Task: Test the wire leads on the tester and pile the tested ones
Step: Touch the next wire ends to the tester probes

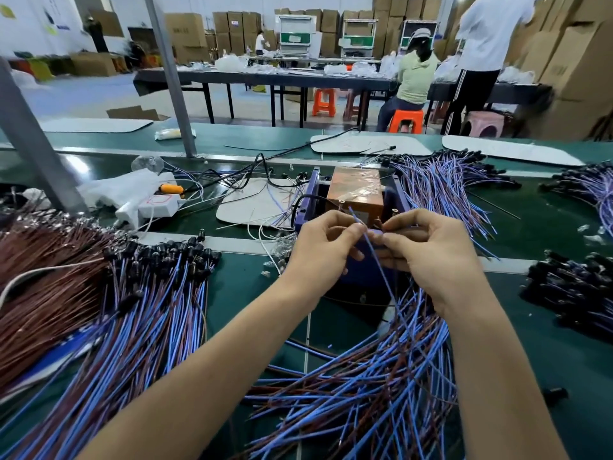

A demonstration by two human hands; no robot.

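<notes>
The tester (355,197), a blue frame around a copper-coloured block, stands in the middle of the green bench. Just in front of it my left hand (323,247) and my right hand (431,254) meet, both pinching a thin blue wire lead (381,270) that runs down from the tester between them. Below my hands lies a loose heap of blue and brown leads (371,386). A second pile of leads with black ends (146,310) spreads to the left.
More lead bundles lie at the back right (441,180) and far right (577,290). A white power strip (156,204) and plastic bags sit at the left behind a grey post (30,141). People work at a far table.
</notes>
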